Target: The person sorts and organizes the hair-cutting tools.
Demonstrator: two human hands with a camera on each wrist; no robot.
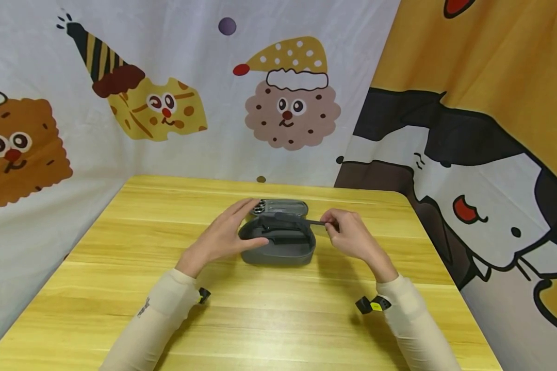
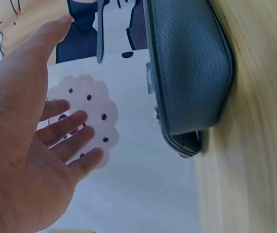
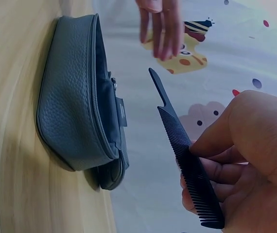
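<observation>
My right hand (image 1: 350, 236) pinches a black comb (image 3: 186, 154) between thumb and fingers, near the toothed part's middle in the right wrist view. The comb's narrow, toothless tail points left above an unzipped grey leather case (image 1: 278, 257). Fingers spread and thumb apart, my left hand (image 1: 223, 234) hovers over the case's left side, holding nothing. The left wrist view shows that hand (image 2: 29, 160) apart from the case wall (image 2: 192, 68). Folded back behind the case body, its lid (image 1: 288, 207) has shiny metal rings (image 1: 259, 207) at the left end.
The case stands on a light wooden table (image 1: 269, 314), toward its far edge. A printed cloth (image 1: 176, 159) with cartoon figures hangs behind and to the sides. Each wrist wears a small black camera, such as the right one (image 1: 364, 305).
</observation>
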